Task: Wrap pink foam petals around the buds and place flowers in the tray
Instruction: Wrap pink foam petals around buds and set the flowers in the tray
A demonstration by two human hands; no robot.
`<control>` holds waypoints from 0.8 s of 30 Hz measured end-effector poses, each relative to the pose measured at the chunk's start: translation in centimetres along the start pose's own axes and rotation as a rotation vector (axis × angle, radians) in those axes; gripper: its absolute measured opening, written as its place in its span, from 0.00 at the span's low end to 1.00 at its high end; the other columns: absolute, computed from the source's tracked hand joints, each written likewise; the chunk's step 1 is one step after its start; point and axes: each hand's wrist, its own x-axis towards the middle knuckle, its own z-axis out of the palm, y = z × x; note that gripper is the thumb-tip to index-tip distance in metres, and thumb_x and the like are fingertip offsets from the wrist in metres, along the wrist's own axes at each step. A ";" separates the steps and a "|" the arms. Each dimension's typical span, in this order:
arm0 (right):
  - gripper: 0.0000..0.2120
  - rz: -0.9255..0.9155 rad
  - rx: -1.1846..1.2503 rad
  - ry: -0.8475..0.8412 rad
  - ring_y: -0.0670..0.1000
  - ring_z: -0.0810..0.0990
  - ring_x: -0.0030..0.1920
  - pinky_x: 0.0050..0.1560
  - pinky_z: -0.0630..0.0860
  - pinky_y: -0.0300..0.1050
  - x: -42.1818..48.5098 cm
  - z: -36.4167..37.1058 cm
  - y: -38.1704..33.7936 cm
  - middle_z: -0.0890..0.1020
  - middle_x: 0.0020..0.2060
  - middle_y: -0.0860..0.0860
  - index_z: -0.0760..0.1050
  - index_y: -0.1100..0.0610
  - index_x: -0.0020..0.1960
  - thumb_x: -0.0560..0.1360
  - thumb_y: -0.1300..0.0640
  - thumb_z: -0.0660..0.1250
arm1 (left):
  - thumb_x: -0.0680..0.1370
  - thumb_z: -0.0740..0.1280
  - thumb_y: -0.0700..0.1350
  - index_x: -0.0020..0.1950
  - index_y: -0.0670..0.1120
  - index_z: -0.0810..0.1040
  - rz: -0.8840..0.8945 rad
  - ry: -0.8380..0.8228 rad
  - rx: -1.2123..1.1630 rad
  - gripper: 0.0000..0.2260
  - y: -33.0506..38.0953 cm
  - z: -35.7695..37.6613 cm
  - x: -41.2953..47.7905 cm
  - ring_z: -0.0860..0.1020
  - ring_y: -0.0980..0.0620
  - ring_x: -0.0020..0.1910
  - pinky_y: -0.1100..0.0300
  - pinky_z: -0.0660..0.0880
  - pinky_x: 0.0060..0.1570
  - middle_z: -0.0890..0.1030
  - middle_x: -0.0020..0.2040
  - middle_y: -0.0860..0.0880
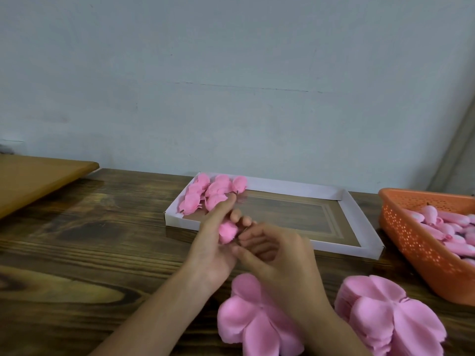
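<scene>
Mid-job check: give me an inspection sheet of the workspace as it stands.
Surface: wooden table, dark grain.
Job's things: tray holds finished flowers in its far-left corner; one flower in the hands; two petal stacks at the near edge; orange basket of buds at right.
Clutter: wooden board, far left.
Hands: left hand holds the flower; right hand curls its fingers at the flower's base, grip unclear.
Cables: nothing seen.
Surroundings: pale wall behind.

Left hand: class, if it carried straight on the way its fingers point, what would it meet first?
The left hand would probably meet the finished flowers in the white tray; height is unclear.
</scene>
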 end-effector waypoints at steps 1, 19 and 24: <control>0.07 -0.010 -0.023 0.014 0.44 0.86 0.41 0.43 0.84 0.44 -0.1 0.2 0.0 0.86 0.38 0.39 0.85 0.49 0.46 0.71 0.58 0.80 | 0.71 0.74 0.54 0.28 0.48 0.72 -0.011 -0.007 0.004 0.18 -0.1 0.0 0.0 0.77 0.51 0.30 0.57 0.80 0.35 0.75 0.31 0.48; 0.12 0.006 -0.339 0.133 0.41 0.82 0.36 0.39 0.80 0.45 0.5 -1.4 0.1 0.84 0.37 0.34 0.81 0.45 0.42 0.69 0.61 0.77 | 0.73 0.79 0.41 0.32 0.44 0.70 0.638 0.030 0.673 0.19 -1.6 -2.1 1.8 0.77 0.48 0.30 0.58 0.75 0.33 0.72 0.28 0.41; 0.15 -0.097 -0.178 0.201 0.44 0.84 0.43 0.40 0.78 0.37 0.9 -2.5 -0.4 0.84 0.44 0.39 0.83 0.47 0.49 0.75 0.68 0.72 | 0.70 0.83 0.45 0.44 0.53 0.77 0.777 0.009 0.930 0.15 -1.2 -3.0 2.2 0.76 0.50 0.31 0.57 0.74 0.34 0.79 0.37 0.46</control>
